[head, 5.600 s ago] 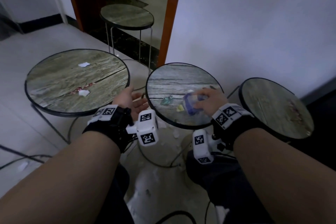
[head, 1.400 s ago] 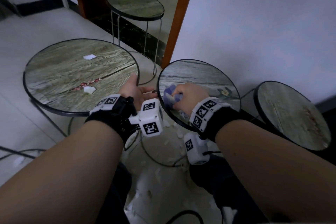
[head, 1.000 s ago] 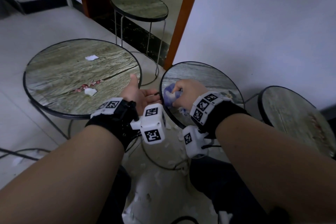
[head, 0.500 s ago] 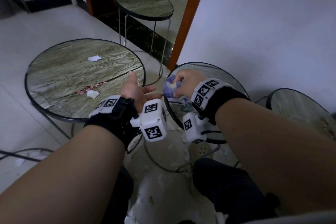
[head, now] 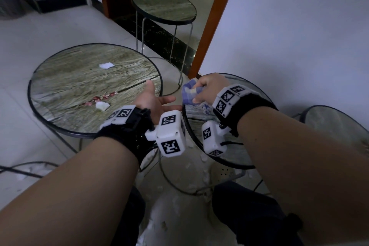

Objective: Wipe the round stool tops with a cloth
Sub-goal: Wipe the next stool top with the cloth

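Observation:
My right hand (head: 207, 88) grips a bunched blue-and-white cloth (head: 189, 94) at the left rim of the middle round stool (head: 231, 158). My left hand (head: 154, 100) is held open, palm up, in the gap between that stool and the large round stool (head: 65, 88) on the left. White paper scraps (head: 106, 65) and reddish crumbs (head: 99, 99) lie on the large stool's wood-grain top. A third stool (head: 335, 122) stands at the right, partly hidden by my right arm. A fourth stool (head: 163, 6) stands in the doorway behind.
A white wall (head: 289, 26) rises close behind the middle and right stools, with an orange door frame (head: 215, 22) beside it. White scraps litter the tiled floor (head: 179, 201) between my knees. Dark cables (head: 22, 168) run across the floor at the left.
My right hand has swept the cloth from the middle of the stool top to its left rim. My left hand stayed open beside the rim. The view has shifted, so the stools sit further right.

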`<action>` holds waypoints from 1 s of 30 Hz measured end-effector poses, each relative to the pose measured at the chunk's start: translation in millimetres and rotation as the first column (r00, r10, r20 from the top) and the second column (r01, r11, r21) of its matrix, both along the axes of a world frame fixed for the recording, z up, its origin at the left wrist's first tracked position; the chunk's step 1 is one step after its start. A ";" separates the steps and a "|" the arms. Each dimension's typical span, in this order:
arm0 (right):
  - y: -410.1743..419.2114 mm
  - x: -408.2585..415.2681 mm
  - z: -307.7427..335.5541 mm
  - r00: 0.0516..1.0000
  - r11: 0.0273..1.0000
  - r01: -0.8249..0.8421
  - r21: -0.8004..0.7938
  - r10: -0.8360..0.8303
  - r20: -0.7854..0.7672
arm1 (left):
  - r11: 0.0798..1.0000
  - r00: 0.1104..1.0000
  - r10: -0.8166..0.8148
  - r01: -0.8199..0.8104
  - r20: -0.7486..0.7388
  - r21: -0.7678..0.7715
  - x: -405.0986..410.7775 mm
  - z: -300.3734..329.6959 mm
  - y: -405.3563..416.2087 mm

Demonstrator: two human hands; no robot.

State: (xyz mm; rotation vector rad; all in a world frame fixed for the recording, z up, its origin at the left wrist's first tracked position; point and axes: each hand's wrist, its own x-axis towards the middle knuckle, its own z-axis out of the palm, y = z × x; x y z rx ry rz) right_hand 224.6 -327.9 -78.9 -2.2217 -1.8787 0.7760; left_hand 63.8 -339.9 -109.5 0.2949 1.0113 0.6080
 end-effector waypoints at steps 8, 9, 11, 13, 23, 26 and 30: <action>-4.0 4.4 -2.3 0.998 0.999 0.042 0.020 -0.041 -0.036 | 0.999 0.999 -0.029 0.030 -0.041 0.021 2.5 -0.4 0.0; -3.9 5.4 -2.3 0.999 0.999 0.043 0.022 -0.042 -0.031 | 0.999 0.999 -0.030 0.030 -0.041 0.018 2.6 -0.4 0.2; -3.9 9.5 -1.3 0.998 0.998 0.055 0.025 -0.055 -0.011 | 1.000 0.999 -0.025 0.026 -0.037 0.016 2.6 -0.8 -0.2; -4.0 16.7 -0.5 0.996 0.996 0.087 0.033 -0.088 0.021 | 0.999 0.999 -0.024 0.025 -0.038 0.020 3.1 -1.5 0.0; -6.4 15.2 8.5 0.988 0.996 0.089 -0.020 -0.085 0.129 | 0.996 0.995 -0.075 0.078 -0.071 0.051 2.7 -2.1 5.7; -11.2 12.3 9.8 0.983 0.996 0.077 -0.044 -0.069 0.171 | 0.993 0.994 -0.096 0.100 -0.059 0.060 1.4 -0.4 5.4; -19.1 9.9 13.0 0.983 0.995 0.091 -0.046 -0.082 0.162 | 0.990 0.991 -0.118 0.122 -0.061 0.074 2.4 2.1 2.0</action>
